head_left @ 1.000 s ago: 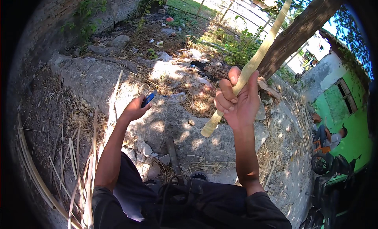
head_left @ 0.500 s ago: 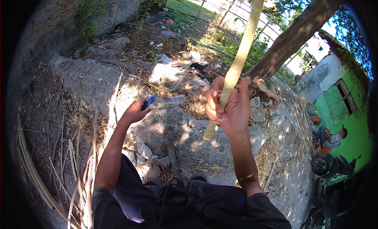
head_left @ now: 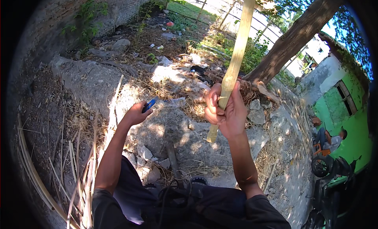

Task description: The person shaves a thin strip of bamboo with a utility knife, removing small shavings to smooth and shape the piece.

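Note:
My left hand is closed around a blue utility knife, whose tip points up and to the right. On the right, my right hand grips a long, flat pale yellow-green strip that looks like split bamboo. The strip stands nearly upright, running past the top edge of the picture, and its short lower end sticks out below my fingers. The knife and the strip are well apart.
Long pale strips lie at the lower left, beside my left arm. Rough rock, dry shavings and litter cover the ground ahead. A tree trunk leans at the right; farther off are a seated person and a motorcycle.
The strip has tilted a little more upright, its top moving left. My right thumb and fingers have closed more firmly on it. The knife has shifted only slightly.

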The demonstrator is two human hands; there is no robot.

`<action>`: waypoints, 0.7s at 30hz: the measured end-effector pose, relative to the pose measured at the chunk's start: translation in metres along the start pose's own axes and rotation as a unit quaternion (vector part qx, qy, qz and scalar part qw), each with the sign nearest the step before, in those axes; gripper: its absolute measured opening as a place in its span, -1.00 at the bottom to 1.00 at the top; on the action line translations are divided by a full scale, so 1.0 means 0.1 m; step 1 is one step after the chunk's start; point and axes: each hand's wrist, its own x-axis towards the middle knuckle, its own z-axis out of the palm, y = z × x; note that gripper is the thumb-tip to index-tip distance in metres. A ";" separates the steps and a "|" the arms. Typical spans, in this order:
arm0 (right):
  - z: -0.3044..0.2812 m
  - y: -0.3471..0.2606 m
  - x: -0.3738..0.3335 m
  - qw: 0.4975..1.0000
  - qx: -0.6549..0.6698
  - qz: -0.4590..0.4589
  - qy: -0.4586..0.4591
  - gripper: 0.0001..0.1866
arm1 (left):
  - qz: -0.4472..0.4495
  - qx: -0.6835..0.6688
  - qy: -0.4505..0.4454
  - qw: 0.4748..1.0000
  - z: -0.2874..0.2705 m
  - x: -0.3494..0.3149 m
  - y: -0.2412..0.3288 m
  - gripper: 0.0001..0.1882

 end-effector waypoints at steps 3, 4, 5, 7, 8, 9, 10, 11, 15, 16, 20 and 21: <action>-0.06 0.00 0.00 0.999 0.001 0.010 -0.033 -0.25 | 0.013 0.000 0.017 1.000 0.00 -0.01 -0.02 -0.43; -0.06 0.01 0.00 0.999 -0.001 0.017 -0.052 -0.25 | 0.011 0.000 0.018 1.000 -0.01 -0.02 -0.02 -0.43; -0.05 0.03 0.00 0.998 0.000 0.019 -0.054 -0.25 | 0.025 -0.010 0.042 0.999 -0.02 -0.03 -0.02 -0.45; -0.02 0.06 -0.04 0.999 0.029 0.024 -0.002 -0.26 | 0.037 -0.022 0.067 0.997 -0.12 -0.08 0.17 -0.46; -0.03 0.07 -0.05 0.999 0.029 0.026 -0.002 -0.26 | 0.037 -0.069 0.082 0.994 -0.20 -0.12 0.34 -0.49; -0.02 0.07 -0.05 0.999 0.035 0.033 -0.011 -0.27 | 0.034 -0.115 0.100 0.988 -0.30 -0.17 0.49 -0.51; -0.01 0.08 -0.07 0.998 0.041 0.041 -0.018 -0.28 | 0.075 -0.141 0.129 0.979 -0.34 -0.17 0.58 -0.56; -0.02 0.08 -0.08 0.998 0.042 0.045 -0.019 -0.28 | 0.107 -0.194 0.153 0.963 -0.36 -0.23 0.66 -0.62; 0.21 0.20 -0.11 0.988 0.047 0.116 0.094 -0.26 | 0.167 -0.215 0.217 0.937 -0.49 -0.60 1.01 -0.70; 0.22 0.21 -0.13 0.987 0.026 0.146 0.057 -0.27 | 0.193 -0.236 0.214 0.928 -0.49 -0.68 1.08 -0.70; 0.26 0.30 -0.22 0.969 0.031 0.245 0.007 -0.21 | 0.291 -0.278 0.212 0.891 -0.42 -0.93 1.34 -0.75; 0.29 0.33 -0.24 0.956 0.057 0.289 -0.004 -0.18 | 0.319 -0.269 0.192 0.888 -0.49 -1.00 1.39 -0.75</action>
